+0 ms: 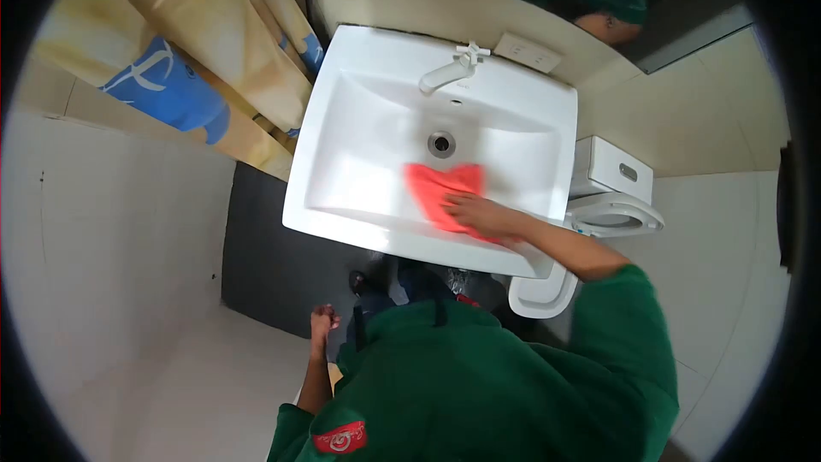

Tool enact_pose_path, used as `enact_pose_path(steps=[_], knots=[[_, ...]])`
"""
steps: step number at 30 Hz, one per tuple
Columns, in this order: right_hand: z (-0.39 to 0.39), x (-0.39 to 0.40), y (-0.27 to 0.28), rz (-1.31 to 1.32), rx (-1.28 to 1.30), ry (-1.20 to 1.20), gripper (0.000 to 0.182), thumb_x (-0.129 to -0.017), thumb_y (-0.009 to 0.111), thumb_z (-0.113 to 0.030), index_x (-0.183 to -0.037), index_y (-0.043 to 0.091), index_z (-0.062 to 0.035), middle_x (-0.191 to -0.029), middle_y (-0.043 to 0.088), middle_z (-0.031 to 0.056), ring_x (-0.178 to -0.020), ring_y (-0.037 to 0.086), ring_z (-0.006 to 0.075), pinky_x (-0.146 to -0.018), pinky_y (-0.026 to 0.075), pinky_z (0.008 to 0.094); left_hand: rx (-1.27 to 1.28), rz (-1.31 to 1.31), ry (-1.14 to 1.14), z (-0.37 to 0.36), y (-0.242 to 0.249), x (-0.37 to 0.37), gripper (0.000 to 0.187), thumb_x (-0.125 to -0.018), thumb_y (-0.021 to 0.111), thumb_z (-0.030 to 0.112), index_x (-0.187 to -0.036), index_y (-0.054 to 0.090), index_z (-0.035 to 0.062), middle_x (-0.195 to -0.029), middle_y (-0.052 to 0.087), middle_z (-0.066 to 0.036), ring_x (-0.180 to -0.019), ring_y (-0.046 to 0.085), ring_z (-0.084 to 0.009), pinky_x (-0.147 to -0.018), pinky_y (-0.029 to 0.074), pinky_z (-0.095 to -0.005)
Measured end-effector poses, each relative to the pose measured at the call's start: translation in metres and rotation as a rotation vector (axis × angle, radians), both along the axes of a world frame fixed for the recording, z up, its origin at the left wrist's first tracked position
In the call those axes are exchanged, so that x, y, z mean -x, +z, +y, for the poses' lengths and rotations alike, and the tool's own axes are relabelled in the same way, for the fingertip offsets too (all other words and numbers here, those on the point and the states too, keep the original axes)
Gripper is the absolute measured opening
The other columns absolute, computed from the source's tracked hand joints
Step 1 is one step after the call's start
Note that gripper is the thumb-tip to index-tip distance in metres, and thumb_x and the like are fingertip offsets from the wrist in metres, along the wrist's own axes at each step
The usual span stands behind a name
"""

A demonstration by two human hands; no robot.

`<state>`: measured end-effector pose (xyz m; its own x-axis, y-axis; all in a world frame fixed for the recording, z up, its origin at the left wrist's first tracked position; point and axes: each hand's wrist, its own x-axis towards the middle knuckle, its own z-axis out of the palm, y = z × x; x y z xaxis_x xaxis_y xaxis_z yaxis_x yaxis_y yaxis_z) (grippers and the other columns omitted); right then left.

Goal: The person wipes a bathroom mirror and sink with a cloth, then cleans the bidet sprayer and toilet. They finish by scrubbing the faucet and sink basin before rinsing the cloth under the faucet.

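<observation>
A white rectangular sink (359, 103) fills the upper middle of the head view, with a white tap (449, 73) at its back and a drain (441, 144) in the basin. My right hand (479, 212) presses flat on a red cloth (438, 186) lying in the basin's front right part, just below the drain. My left hand (323, 323) hangs at my side below the sink's front edge, fingers loosely curled, holding nothing. I wear a green top (513, 376).
A white toilet (599, 205) stands right of the sink, its seat raised. A yellow and blue shower curtain (197, 60) hangs at the left. A wall socket (528, 52) sits behind the tap. Dark floor (265, 257) lies under the sink.
</observation>
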<state>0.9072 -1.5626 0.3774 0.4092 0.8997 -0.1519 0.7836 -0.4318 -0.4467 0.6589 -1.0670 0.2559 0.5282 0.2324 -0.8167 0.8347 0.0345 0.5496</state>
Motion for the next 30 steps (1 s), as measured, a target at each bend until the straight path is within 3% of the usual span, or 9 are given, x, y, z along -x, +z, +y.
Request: enact_pose_path(steps=[6, 9, 12, 14, 18, 21, 24, 27, 30], knots=[[-0.134, -0.017, 0.149, -0.148, 0.145, -0.996, 0.016, -0.075, 0.049, -0.004, -0.083, 0.062, 0.0004, -0.086, 0.063, 0.0169, -0.075, 0.061, 0.0332, -0.066, 0.049, 0.0404, 0.101, -0.061, 0.090, -0.016, -0.014, -0.030, 0.020, -0.091, 0.052, 0.022, -0.102, 0.050, 0.0044, -0.076, 0.059, -0.007, -0.057, 0.059, -0.0157, -0.045, 0.047, -0.0261], [-0.110, -0.041, 0.145, -0.081, -0.690, -1.692, 0.022, -0.083, 0.046, -0.008, -0.100, 0.059, -0.0011, -0.083, 0.063, 0.0126, -0.072, 0.061, 0.0287, -0.064, 0.048, 0.0382, 0.113, -0.041, 0.152, -0.009, -0.020, 0.000, 0.020, -0.091, 0.052, 0.021, -0.100, 0.051, 0.0030, -0.075, 0.059, -0.008, -0.056, 0.059, -0.0160, -0.043, 0.047, -0.0269], [-0.058, -0.097, 0.029, -0.275, -1.073, -1.932, 0.057, -0.078, 0.055, -0.014, -0.122, 0.025, 0.0073, -0.119, 0.023, 0.0241, -0.105, 0.021, 0.0471, -0.089, 0.030, 0.0485, 0.115, -0.013, 0.150, 0.004, -0.014, 0.036, 0.022, -0.092, 0.051, 0.021, -0.097, 0.052, -0.0004, -0.072, 0.059, -0.009, -0.055, 0.058, -0.0164, -0.041, 0.046, -0.0279], [0.013, -0.154, -0.056, -0.500, -0.723, -2.072, 0.090, -0.075, 0.060, -0.018, -0.137, 0.003, 0.0128, -0.143, -0.003, 0.0318, -0.128, -0.005, 0.0594, -0.106, 0.018, 0.0554, 0.124, 0.022, 0.094, 0.018, -0.012, 0.057, 0.025, -0.092, 0.050, 0.022, -0.094, 0.052, -0.0026, -0.070, 0.059, -0.010, -0.054, 0.058, -0.0167, -0.041, 0.046, -0.0285], [0.192, -0.236, -0.028, -0.500, 0.521, -2.082, 0.046, -0.083, 0.047, -0.023, -0.110, 0.050, 0.0147, -0.113, 0.048, 0.0333, -0.106, 0.045, 0.0508, -0.097, 0.028, 0.0625, 0.075, 0.088, 0.053, 0.039, 0.016, 0.077, 0.028, -0.093, 0.048, 0.024, -0.095, 0.052, -0.0043, -0.071, 0.059, -0.011, -0.055, 0.059, -0.0174, -0.044, 0.048, -0.0288], [0.263, -0.244, 0.027, 0.046, 0.416, -1.733, 0.033, -0.080, 0.051, -0.019, -0.099, 0.060, 0.0054, -0.103, 0.059, 0.0253, -0.098, 0.054, 0.0408, -0.082, 0.041, 0.0533, 0.033, 0.038, 0.129, 0.037, 0.025, 0.069, 0.028, -0.092, 0.048, 0.023, -0.102, 0.049, -0.0031, -0.077, 0.060, -0.012, -0.059, 0.060, -0.0183, -0.047, 0.049, -0.0285], [0.259, -0.174, 0.049, -0.250, -1.137, -1.513, 0.028, -0.077, 0.052, -0.007, -0.101, 0.059, 0.0044, -0.099, 0.061, 0.0185, -0.097, 0.057, 0.0297, -0.083, 0.045, 0.0445, 0.025, -0.045, 0.208, 0.040, 0.029, 0.057, 0.028, -0.092, 0.048, 0.021, -0.108, 0.047, -0.0011, -0.082, 0.060, -0.013, -0.063, 0.062, -0.0193, -0.050, 0.051, -0.0282], [0.211, -0.103, 0.040, 0.911, -1.788, -1.341, 0.027, -0.080, 0.046, -0.001, -0.104, 0.058, 0.0034, -0.096, 0.062, 0.0118, -0.086, 0.060, 0.0196, -0.076, 0.050, 0.0344, 0.008, -0.060, 0.232, 0.038, 0.037, 0.046, 0.027, -0.092, 0.048, 0.020, -0.109, 0.046, 0.0002, -0.083, 0.060, -0.014, -0.063, 0.062, -0.0196, -0.050, 0.052, -0.0281], [0.129, -0.074, 0.002, 0.833, -1.745, -1.687, 0.020, -0.087, 0.042, -0.003, -0.104, 0.052, 0.0008, -0.096, 0.058, 0.0087, -0.082, 0.058, 0.0197, -0.073, 0.050, 0.0357, 0.016, -0.057, 0.229, 0.037, 0.029, 0.052, 0.026, -0.092, 0.049, 0.021, -0.108, 0.046, 0.0005, -0.082, 0.061, -0.014, -0.061, 0.062, -0.0191, -0.049, 0.051, -0.0277]])
